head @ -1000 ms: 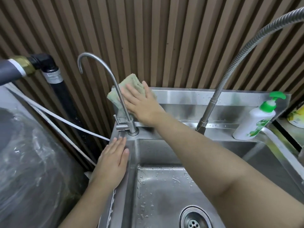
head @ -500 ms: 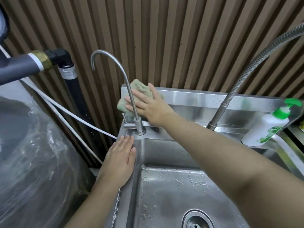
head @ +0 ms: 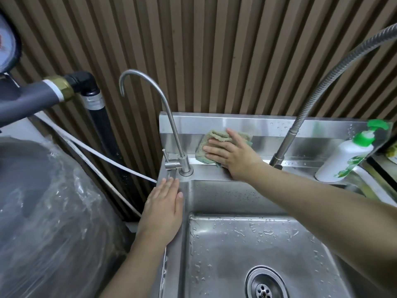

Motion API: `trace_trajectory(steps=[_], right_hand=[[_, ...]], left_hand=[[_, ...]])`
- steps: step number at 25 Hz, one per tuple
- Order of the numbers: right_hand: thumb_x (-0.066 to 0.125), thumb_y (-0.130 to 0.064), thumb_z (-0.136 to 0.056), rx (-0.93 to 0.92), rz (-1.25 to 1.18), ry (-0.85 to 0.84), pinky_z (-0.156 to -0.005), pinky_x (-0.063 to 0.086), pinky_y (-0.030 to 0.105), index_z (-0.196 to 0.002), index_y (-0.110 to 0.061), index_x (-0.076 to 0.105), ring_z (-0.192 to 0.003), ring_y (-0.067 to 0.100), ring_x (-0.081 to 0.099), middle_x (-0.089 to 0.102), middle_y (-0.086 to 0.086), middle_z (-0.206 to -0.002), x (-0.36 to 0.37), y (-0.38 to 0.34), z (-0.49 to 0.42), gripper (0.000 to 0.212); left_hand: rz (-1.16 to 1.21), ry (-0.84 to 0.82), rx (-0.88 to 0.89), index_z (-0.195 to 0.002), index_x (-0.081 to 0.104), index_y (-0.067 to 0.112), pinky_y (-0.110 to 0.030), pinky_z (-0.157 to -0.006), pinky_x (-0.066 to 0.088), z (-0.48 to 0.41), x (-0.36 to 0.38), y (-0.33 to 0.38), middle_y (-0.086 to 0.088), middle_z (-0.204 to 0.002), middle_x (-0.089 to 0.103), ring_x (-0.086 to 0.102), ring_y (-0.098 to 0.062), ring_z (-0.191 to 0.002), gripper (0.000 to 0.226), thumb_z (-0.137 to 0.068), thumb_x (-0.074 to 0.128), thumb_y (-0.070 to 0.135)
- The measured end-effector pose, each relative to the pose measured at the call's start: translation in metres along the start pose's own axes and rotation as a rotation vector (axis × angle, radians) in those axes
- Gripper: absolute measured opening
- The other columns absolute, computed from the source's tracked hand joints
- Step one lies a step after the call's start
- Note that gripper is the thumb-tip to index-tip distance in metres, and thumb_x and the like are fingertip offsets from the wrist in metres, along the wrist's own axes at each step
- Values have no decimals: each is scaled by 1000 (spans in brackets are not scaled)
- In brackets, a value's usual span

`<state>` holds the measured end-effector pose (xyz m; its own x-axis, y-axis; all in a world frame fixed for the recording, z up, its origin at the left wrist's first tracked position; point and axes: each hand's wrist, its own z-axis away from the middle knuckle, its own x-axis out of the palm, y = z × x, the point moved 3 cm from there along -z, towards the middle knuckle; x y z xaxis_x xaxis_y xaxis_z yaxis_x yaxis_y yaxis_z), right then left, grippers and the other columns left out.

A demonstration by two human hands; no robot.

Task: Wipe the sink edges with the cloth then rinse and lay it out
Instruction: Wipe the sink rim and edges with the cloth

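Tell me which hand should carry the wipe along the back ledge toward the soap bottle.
Right. The right hand presses the cloth flat against the backsplash, nearer the soap bottle; the left hand rests flat on the sink's left rim, holding nothing.

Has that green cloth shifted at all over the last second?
Yes. The cloth slid right and down along the backsplash: earlier behind the thin curved tap, now clear to its right, under the right hand.
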<state>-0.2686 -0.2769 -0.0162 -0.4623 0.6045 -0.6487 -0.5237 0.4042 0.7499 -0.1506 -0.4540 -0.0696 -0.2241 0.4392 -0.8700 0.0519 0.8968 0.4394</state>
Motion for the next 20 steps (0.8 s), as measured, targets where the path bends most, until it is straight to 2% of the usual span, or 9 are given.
trace_trajectory(steps=[5,7,9,11,15,17,18,20], right_hand=[[50,-33,-90,-67,-80,338,-105,-14,63,-148,-37,0,-145,27,-12,-10,-9,-159,-45,-10,-77,76],[57,-30,-87,6,-154,415,-109,-6,64,-148,-39,8,-146,27,-4,1,-10,-159,-32,-12,-76,79],[64,-27,-85,236,-333,468,-110,2,63,-146,-41,19,-146,28,7,14,-11,-157,-4,-15,-55,77],[61,-33,-88,561,-532,507,-109,3,64,-145,-41,19,-144,29,7,15,-10,-157,16,-19,-34,71],[31,-46,-98,1192,-1131,320,-111,-10,56,-144,-32,-14,-143,28,-17,-12,-1,-158,28,-11,-7,66],[25,-45,-99,1463,-1527,254,-113,-11,50,-145,-25,-16,-143,27,-19,-18,4,-157,13,-20,-14,65],[23,-44,-99,1549,-1713,211,-114,-10,47,-147,-21,-16,-144,26,-18,-20,5,-157,-1,-27,-22,65],[18,-45,-99,1529,-1912,89,-116,-9,46,-147,-16,-16,-144,22,-19,-21,5,-156,-25,-41,-35,65]], left_hand=[[-17,9,20,-138,41,10,-26,-112,11,1,2,0,-6,-146,40,26,-18,-140,74,-85,6,47],[-21,7,11,-139,40,12,-27,-113,11,3,0,-3,-4,-147,39,24,-16,-141,75,-84,5,48],[-22,1,24,-139,40,12,-28,-113,12,1,1,0,-4,-147,39,23,-16,-141,75,-84,5,49],[-35,-9,4,-139,40,11,-28,-113,12,3,0,-5,-4,-147,39,24,-17,-141,75,-85,6,49],[-91,-3,41,-133,47,5,-37,-112,22,-1,5,-6,-12,-141,47,34,-25,-137,71,-88,12,45],[-99,-5,35,-130,50,2,-42,-111,26,-2,6,-5,-16,-138,50,37,-30,-134,70,-88,15,44],[-101,-3,38,-129,52,0,-44,-110,28,-2,6,-5,-18,-136,51,39,-32,-133,69,-88,16,43],[-107,-14,53,-126,54,-3,-46,-108,30,-2,6,-4,-20,-133,53,41,-35,-131,69,-88,18,42]])
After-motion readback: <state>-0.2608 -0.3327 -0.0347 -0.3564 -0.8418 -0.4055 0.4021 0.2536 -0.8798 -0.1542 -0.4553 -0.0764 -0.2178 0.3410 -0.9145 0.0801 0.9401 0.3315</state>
